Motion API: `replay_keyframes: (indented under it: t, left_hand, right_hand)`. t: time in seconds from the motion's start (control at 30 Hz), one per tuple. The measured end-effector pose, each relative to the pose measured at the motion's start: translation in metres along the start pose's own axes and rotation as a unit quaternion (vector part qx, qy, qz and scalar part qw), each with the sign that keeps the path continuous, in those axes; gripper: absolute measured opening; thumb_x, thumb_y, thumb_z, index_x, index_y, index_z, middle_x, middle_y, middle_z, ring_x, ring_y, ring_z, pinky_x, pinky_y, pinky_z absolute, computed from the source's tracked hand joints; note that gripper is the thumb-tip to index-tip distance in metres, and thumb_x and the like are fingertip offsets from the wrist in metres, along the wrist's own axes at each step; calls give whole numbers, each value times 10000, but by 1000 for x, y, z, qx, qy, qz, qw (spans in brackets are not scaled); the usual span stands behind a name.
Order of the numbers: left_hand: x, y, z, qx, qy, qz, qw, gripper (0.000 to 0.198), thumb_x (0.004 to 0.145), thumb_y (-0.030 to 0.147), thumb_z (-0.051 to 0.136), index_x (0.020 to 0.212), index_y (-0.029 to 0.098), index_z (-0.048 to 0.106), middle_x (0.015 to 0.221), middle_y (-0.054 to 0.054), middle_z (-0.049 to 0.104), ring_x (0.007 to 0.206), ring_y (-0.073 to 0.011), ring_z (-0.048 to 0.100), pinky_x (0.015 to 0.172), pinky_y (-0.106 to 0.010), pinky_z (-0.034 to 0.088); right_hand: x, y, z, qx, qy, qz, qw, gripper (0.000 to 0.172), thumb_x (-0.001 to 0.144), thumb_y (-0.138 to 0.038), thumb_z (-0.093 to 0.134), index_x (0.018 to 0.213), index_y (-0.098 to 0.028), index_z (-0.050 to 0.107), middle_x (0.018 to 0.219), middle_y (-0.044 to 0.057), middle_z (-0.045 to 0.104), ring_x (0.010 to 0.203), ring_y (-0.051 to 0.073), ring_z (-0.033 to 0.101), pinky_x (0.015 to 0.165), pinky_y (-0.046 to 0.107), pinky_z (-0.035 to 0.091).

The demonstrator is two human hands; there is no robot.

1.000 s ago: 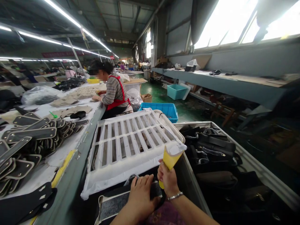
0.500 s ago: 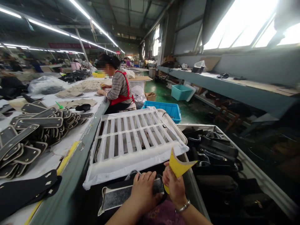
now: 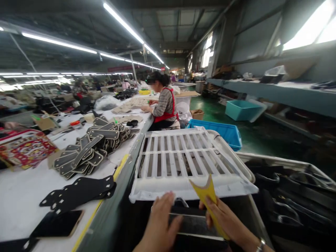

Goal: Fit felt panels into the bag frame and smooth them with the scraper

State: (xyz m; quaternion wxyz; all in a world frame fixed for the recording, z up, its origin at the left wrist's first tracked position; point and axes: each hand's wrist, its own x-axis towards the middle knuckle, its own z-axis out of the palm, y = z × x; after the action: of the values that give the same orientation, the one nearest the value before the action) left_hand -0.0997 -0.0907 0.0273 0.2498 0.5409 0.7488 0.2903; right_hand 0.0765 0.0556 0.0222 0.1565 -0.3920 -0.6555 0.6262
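My right hand point(image 3: 219, 215) is closed round a yellow flat tool point(image 3: 207, 194) with a concave, forked end pointing up and away from me. My left hand point(image 3: 162, 220) is open, its thumb apart from the fingers and somewhat blurred. Between the hands lies a black item with a dark grey, pale-edged panel point(image 3: 194, 225). The left thumb overlaps the panel's left end; whether it touches cannot be made out. Just beyond my hands sits a white slatted rack point(image 3: 168, 180) wrapped in clear plastic.
Black strips point(image 3: 78, 190), a phone point(image 3: 57, 224) and a pile of grey trimmed pieces point(image 3: 89, 150) lie on the white table point(image 3: 23, 189) at left. A co-worker point(image 3: 166, 101) sits farther along it. Right stands a bin point(image 3: 286, 159) of black items; blue point(image 3: 215, 129) and turquoise tubs point(image 3: 243, 110) are beyond.
The view has swung left, bringing the phone and a colourful box into sight. My left hand has shifted off much of the panel, its thumb spreading. The yellow tool has turned in my right hand.
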Motion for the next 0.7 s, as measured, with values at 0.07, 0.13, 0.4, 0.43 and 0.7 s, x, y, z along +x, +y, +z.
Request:
replay_keyframes:
  t: [0.07,0.13,0.4,0.43,0.7]
  left_hand:
    - [-14,-35,-14,-162,110,-114,974,582,877,463,303,1351,130,360,1448,-82,341,1357,-186,262,1158,-421,167]
    - [-21,-61,-12,-344,114,-180,914,620,899,515,175,1327,118,383,1392,-90,428,1291,-187,385,1115,-378,289]
    - [-15,-78,30,-424,104,-177,882,797,831,651,-2,1138,145,531,1150,-98,615,1065,-230,566,954,-341,434]
    - [-14,-79,31,-417,99,-181,885,843,812,662,-42,1133,141,538,1148,-101,613,1063,-235,564,950,-340,436]
    - [-13,-97,55,-581,150,-188,778,795,739,778,252,1067,166,642,1264,-62,555,1257,-302,388,1115,-372,220]
  right_hand:
    - [7,-21,-1,-81,-130,-7,988,488,839,-599,402,888,-134,543,701,64,613,587,144,564,570,250,441]
    - [20,-42,1,-144,-249,16,958,362,819,-473,502,969,-147,552,881,87,630,619,154,584,548,247,444]
    - [88,-51,47,-446,-266,-85,850,185,758,-304,556,840,-163,642,653,77,629,501,175,537,468,239,290]
    - [93,-48,57,-487,-237,-120,832,226,799,-341,523,831,-160,656,660,99,632,546,199,555,488,253,287]
    - [111,-38,126,-624,-205,-245,713,562,939,-449,260,744,-136,685,729,133,640,713,273,598,647,379,369]
